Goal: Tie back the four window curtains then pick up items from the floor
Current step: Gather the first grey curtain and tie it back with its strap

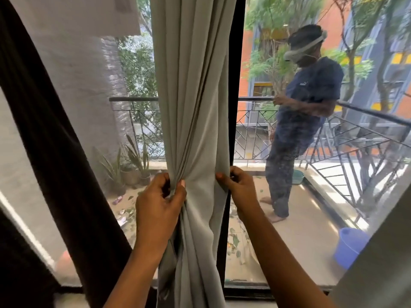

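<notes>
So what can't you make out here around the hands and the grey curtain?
Head view only:
- grey curtain: top and rail cut off by the upper edge.
- right hand: fingertips hidden behind the curtain's edge.
- room floor: below the frame.
- balcony litter: small, blurred behind the glass.

Matt grey cloth curtain [195, 107]; glossy blue plastic bucket [349, 245]; metal railing [289, 99].
</notes>
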Demonstrator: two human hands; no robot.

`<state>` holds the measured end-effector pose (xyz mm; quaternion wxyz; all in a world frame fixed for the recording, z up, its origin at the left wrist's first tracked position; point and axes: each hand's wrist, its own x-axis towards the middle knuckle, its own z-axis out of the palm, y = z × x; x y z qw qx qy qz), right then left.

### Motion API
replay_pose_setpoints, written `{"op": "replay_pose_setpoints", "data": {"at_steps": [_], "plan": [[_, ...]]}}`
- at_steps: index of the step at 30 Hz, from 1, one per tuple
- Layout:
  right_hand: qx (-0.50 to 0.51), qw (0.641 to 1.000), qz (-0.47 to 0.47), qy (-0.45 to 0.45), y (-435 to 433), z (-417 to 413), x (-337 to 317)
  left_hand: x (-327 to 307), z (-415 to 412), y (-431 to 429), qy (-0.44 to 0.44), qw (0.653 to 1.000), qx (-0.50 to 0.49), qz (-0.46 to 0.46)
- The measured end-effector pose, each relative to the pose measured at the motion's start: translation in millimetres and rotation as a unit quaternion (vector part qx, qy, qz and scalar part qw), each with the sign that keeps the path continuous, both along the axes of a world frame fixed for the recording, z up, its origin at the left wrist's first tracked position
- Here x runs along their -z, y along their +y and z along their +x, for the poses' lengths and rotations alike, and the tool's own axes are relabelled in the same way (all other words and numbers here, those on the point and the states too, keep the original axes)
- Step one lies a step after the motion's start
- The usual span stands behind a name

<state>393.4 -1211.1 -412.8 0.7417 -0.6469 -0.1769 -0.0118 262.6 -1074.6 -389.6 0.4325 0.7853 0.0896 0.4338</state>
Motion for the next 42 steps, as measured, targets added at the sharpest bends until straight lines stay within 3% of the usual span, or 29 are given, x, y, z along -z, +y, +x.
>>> {"op": "replay_pose_setpoints", "data": {"at_steps": [5,11,20,26,34,37,42], "plan": [[0.127,0.985,-0.06,-0.096,-22,-33,8,1,0,-9,-0.03,0.999,-0.041,0.013],[0.16,0.962,-0.131,-0.181,-44,-81,-1,11,-6,-32,-0.062,0.997,-0.027,-0.03],[0.31,0.854,-0.243,-0.339,-36,-108,-10,9,-20,-67,-0.064,0.997,0.013,-0.038],[0.306,0.842,-0.284,-0.342,-27,-102,-10,6,-26,-72,-0.064,0.997,0.035,-0.032],[0.281,0.791,-0.228,-0.494,-29,-116,4,10,-22,-56,-0.07,0.997,0.001,-0.024],[0.265,0.792,-0.22,-0.503,-26,-122,0,12,-24,-54,-0.075,0.997,-0.015,-0.025],[0.247,0.849,-0.158,-0.441,-36,-118,3,9,-30,-52,-0.099,0.994,-0.035,0.0]]}}
